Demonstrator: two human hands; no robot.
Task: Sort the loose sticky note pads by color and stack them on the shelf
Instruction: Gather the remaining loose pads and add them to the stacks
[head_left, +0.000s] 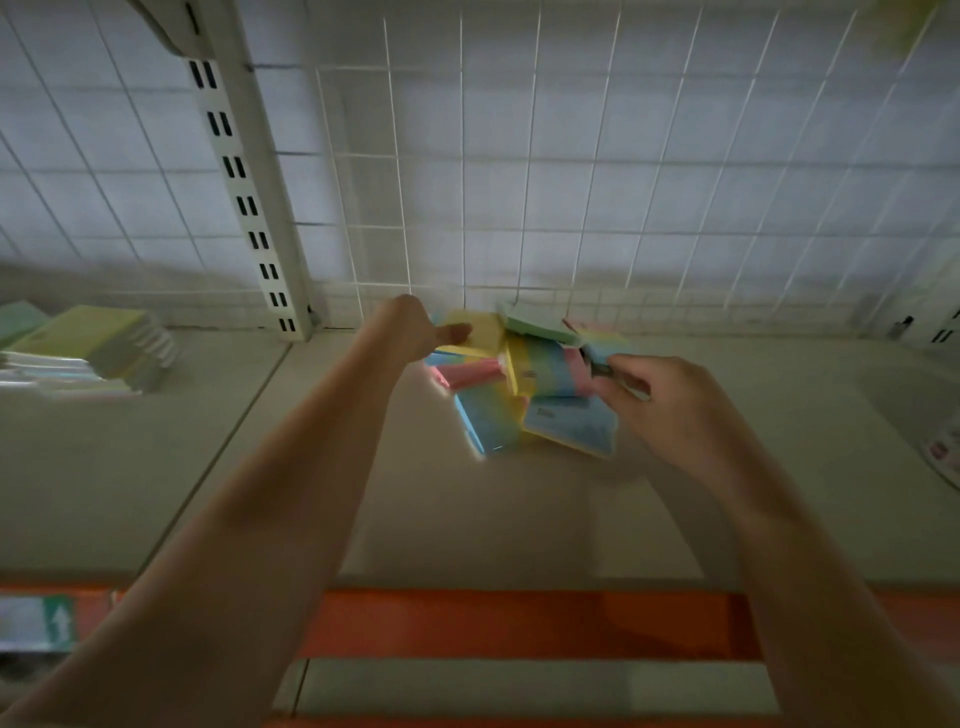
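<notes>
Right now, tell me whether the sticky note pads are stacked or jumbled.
Jumbled: the sticky note pads lie overlapping at mixed angles, colors mingled, on the shelf.

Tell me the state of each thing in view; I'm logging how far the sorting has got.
Left hand: pinches a yellow pad at the back of the pile.
Right hand: fingers curled on a blue pad at the pile's right edge.
Pile of pads: mixed colours, unsorted, overlapping.
Stacked pads at left: leaning stack.

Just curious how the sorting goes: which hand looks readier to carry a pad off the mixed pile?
Probably the left hand: it already pinches a yellow pad at the pile's back edge. The right hand is curled on something blurred at the pile's right side.
</notes>
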